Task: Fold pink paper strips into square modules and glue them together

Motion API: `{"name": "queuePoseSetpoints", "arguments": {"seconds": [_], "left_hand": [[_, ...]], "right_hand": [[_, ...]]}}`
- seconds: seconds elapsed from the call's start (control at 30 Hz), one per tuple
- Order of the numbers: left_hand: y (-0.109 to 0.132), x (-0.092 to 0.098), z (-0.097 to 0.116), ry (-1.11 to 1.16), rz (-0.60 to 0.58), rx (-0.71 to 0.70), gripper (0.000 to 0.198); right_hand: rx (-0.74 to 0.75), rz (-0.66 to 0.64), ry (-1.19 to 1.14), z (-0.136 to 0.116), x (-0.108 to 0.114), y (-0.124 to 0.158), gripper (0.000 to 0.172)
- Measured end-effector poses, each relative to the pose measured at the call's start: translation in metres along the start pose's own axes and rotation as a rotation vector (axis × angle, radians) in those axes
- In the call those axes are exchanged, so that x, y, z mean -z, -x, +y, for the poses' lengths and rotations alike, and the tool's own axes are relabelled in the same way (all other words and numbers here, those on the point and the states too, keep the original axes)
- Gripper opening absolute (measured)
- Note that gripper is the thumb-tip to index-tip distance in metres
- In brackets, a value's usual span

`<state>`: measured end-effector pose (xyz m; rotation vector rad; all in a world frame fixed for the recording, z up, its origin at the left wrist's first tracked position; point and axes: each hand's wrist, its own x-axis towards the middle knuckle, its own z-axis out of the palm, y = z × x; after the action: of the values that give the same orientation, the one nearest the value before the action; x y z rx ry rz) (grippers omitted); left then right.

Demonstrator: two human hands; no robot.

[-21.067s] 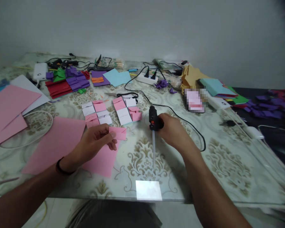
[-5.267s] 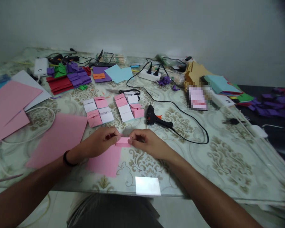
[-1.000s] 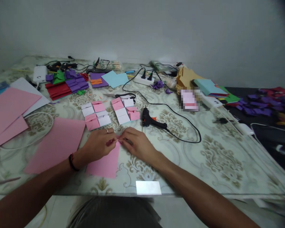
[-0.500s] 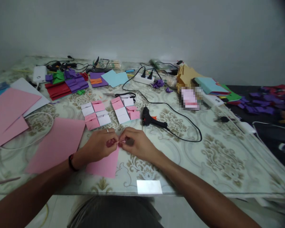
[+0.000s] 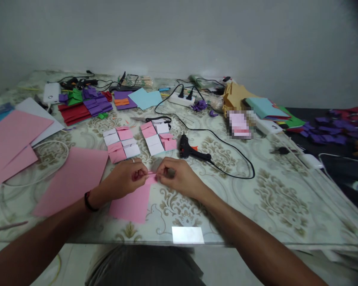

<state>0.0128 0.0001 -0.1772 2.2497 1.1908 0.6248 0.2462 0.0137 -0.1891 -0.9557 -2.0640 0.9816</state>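
My left hand and my right hand meet near the table's front, both pinching a small folded pink paper piece between their fingertips. Most of that piece is hidden by my fingers. Under my hands lies a pink paper square. Just beyond them sit two blocks of folded pink and white pieces. A black glue gun lies on its side to the right of them, its cord looping away.
Large pink sheets cover the left of the patterned table. Scissors, a power strip, red, purple and green folded paper and stacked coloured sheets lie farther back. A white cable loops at left.
Compared with a second ago my hands have drawn slightly apart, showing a little more of the pink piece stretched between them. Long before, my right hand held the glue gun, which now lies on the table.
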Motion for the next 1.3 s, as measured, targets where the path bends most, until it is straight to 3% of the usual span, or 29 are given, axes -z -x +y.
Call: {"name": "queuePoseSetpoints", "arguments": {"seconds": [0.43, 0.7, 0.87, 1.13, 1.3], "left_hand": [[-0.002, 0.007, 0.002, 0.028, 0.028, 0.057, 0.008], [-0.003, 0.008, 0.002, 0.171, 0.136, 0.096, 0.012], [0.0, 0.004, 0.0, 0.08, 0.217, 0.022, 0.014], [0.002, -0.007, 0.002, -0.066, 0.151, -0.184, 0.007], [0.003, -0.008, 0.0, -0.101, 0.135, -0.194, 0.013]], "right_hand": [[-0.05, -0.007, 0.015, 0.001, 0.002, 0.001, 0.013], [-0.18, -0.061, -0.274, 0.001, 0.004, 0.0, 0.005], [-0.189, -0.11, -0.311, -0.003, 0.0, 0.0, 0.01], [-0.262, -0.143, -0.302, -0.006, -0.011, 0.002, 0.02], [-0.276, -0.104, -0.312, -0.003, -0.012, 0.002, 0.021]]}}
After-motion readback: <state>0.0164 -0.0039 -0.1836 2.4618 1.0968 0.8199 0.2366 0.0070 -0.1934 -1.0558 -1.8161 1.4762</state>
